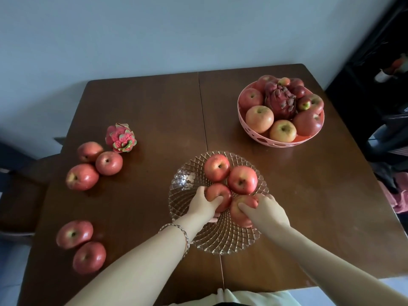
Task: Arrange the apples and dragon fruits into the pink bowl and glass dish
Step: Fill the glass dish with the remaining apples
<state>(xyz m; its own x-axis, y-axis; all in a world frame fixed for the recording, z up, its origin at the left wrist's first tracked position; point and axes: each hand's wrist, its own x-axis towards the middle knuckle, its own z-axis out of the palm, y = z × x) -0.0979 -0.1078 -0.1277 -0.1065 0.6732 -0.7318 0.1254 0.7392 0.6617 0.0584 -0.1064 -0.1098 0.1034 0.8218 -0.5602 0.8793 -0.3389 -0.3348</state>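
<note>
The cut-glass dish (187, 180) sits at the table's middle front with two red apples (229, 174) resting at its far side. My left hand (202, 205) grips a third apple (221, 193) inside the dish. Beside it, my right hand (266, 209) grips another apple (239, 214), also in the dish. The pink bowl (258, 138) at the back right is heaped with several apples around a dark dragon fruit (280, 102). A pink dragon fruit (120, 138) and three apples (95, 165) lie loose at the left; two more apples (81, 246) lie at the front left.
The brown wooden table (154, 111) has a seam down its middle and stands against a pale wall. A dark chair (19, 195) is at the left edge. Dark furniture and cloth (395, 195) crowd the right side.
</note>
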